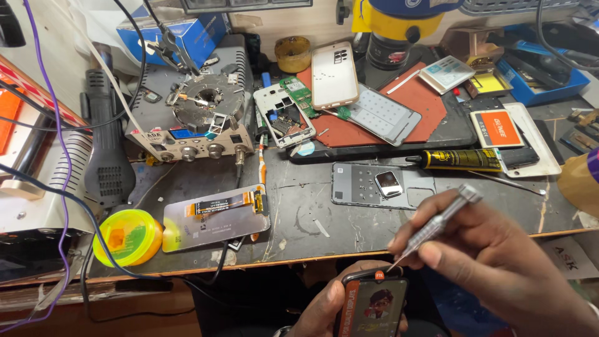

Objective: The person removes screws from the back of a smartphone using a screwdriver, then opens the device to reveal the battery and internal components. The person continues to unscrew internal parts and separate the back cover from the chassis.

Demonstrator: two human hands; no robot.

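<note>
Head view: left hand (pixel 324 309) clasps a phone (pixel 373 304) near the worktop (pixel 299 206) edge, right hand (pixel 480 256) pinching a screwdriver (pixel 437 226) at its top corner, probably loosening a screw, needing steady downward pressure.

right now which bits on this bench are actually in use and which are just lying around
In use:
- phone, held in the left hand
- metal screwdriver, in the right hand, tip at the phone's top edge

Lying about:
- screen panel with flex cable
- yellow-green tub
- black glue tube
- opened white phone frame
- hot air handle
</note>
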